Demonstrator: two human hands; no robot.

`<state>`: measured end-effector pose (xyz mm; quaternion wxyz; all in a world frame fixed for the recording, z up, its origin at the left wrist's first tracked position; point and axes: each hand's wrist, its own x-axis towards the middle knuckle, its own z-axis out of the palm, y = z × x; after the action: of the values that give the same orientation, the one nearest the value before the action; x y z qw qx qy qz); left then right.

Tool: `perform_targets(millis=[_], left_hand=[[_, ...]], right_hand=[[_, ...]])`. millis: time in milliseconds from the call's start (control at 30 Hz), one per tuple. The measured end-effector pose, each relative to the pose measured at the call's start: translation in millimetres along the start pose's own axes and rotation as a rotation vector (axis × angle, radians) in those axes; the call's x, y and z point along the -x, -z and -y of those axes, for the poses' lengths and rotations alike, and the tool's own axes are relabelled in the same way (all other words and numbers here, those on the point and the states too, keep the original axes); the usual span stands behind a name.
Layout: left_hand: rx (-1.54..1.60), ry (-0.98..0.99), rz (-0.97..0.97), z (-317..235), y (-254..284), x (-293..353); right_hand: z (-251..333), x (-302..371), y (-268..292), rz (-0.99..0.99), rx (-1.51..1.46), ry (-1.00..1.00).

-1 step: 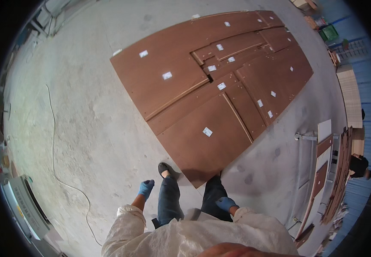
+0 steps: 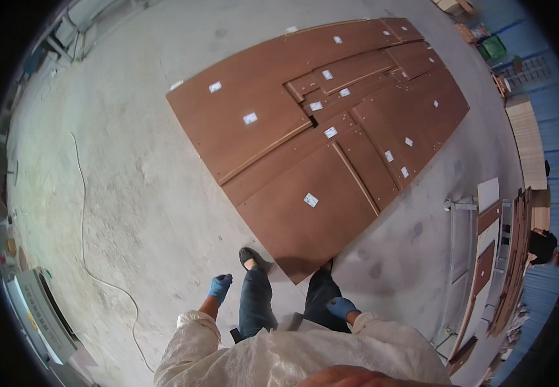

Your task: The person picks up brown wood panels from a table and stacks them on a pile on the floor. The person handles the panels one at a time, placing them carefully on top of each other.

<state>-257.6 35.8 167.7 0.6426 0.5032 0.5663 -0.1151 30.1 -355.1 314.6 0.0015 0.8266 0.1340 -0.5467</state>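
My left hand (image 2: 220,286), in a blue glove, hangs beside my left leg with its fingers curled in; I see nothing held in it. By my right thigh is my right hand (image 2: 340,307), also in a blue glove, its fingers folded over and no object showing. Neither hand touches the brown panels (image 2: 276,222), which lie fitted together flat on the floor ahead of me. Small white labels (image 2: 310,200) are stuck on them. The near corner of the panels reaches between my feet.
A pale cable (image 2: 84,226) snakes along the floor at left, near a grey machine (image 2: 37,316). On the right a metal rack (image 2: 452,258) stands beside leaning boards (image 2: 482,274). Another person (image 2: 542,247) is at the far right by a blue wall.
The view has shifted very slightly, so the panels appear a little further left. My hands and feet hold the same places.
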Motion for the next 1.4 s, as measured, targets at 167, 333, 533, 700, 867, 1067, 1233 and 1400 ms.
perform_targets(millis=[167,333,533,700,867,1067,1233,1400], left_hand=[[0.163,0.157,-0.102,-20,-3,88],[0.206,0.243,-0.134,-12,-45,163],[0.103,0.218,-0.067,-16,-150,218],[-0.118,0.095,0.061,-64,-235,224],[-0.173,-0.113,0.21,-125,-282,227],[-0.282,-0.099,0.219,-133,-281,227],[-0.273,-0.008,0.183,-80,-226,221],[-0.491,0.091,0.134,-42,-187,213]], right_hand=[[-40,19,4,-0.084,-0.135,0.24],[-111,55,31,-0.166,-0.392,0.356],[-281,142,78,0.08,-0.217,0.418],[-380,231,67,0.346,0.085,0.45],[-388,278,15,0.272,-0.071,0.383],[-373,305,-34,0.202,-0.146,0.332],[-367,333,-66,0.179,-0.161,0.289],[-372,354,-81,0.15,-0.174,0.256]])
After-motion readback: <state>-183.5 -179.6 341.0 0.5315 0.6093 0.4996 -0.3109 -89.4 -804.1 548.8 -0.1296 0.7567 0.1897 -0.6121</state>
